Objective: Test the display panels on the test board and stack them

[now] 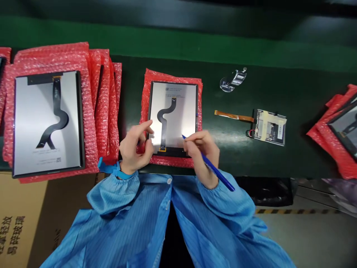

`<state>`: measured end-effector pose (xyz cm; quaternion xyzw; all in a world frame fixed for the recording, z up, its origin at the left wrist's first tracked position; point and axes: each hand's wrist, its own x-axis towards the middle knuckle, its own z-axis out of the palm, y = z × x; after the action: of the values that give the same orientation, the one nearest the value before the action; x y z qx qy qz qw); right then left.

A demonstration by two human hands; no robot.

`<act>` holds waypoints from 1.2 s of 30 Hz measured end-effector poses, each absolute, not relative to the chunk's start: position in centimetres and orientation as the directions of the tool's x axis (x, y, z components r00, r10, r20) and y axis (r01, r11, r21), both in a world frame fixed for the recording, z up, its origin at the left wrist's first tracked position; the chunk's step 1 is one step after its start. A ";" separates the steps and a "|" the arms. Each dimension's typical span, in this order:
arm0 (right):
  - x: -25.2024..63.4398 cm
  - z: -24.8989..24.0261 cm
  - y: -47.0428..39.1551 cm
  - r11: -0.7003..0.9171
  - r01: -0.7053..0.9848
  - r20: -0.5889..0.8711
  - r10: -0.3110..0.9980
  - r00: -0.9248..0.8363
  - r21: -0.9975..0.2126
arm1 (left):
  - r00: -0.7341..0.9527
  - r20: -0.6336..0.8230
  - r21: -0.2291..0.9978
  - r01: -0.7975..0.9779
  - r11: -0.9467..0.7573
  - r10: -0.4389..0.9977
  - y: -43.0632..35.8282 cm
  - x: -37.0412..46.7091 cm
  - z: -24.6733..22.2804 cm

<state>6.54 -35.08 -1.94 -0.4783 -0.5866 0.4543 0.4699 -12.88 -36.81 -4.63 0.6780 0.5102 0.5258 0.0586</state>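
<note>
In front of me a display panel lies back side up on red bubble wrap bags, a dark flex cable curving down its silver back. My right hand grips a blue pen, its tip at the lower right part of the panel. At the panel's lower left edge is my left hand, thumb and fingers curved apart with nothing between them. A blue strap circles the left wrist.
Left of me a stack of red bubble bags bears another display panel. To the right lie a small circuit board with an orange flex cable and a shiny curled strip. More bagged panels sit far right. Below left stands a cardboard box.
</note>
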 end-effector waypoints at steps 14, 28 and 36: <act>3.6 -4.4 -34.0 0.280 0.497 0.197 0.957 -0.213 -0.821 | -0.013 0.237 0.531 0.839 -0.118 0.971 -36.0 -13.0 -4.4; 14.0 -1.9 -28.1 0.273 0.453 0.345 0.935 0.082 -0.849 | 0.010 0.302 0.715 0.659 -0.233 0.953 -35.1 -12.9 2.5; 25.3 -3.0 -20.9 0.312 0.746 0.135 0.947 -0.290 -0.589 | 0.117 0.206 0.486 0.849 -0.205 0.972 -26.7 -10.8 -0.3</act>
<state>25.29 -20.93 -3.00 -0.5465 -0.7745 0.2128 0.2370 -10.80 -26.69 -0.31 0.7367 0.6180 0.2445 0.1249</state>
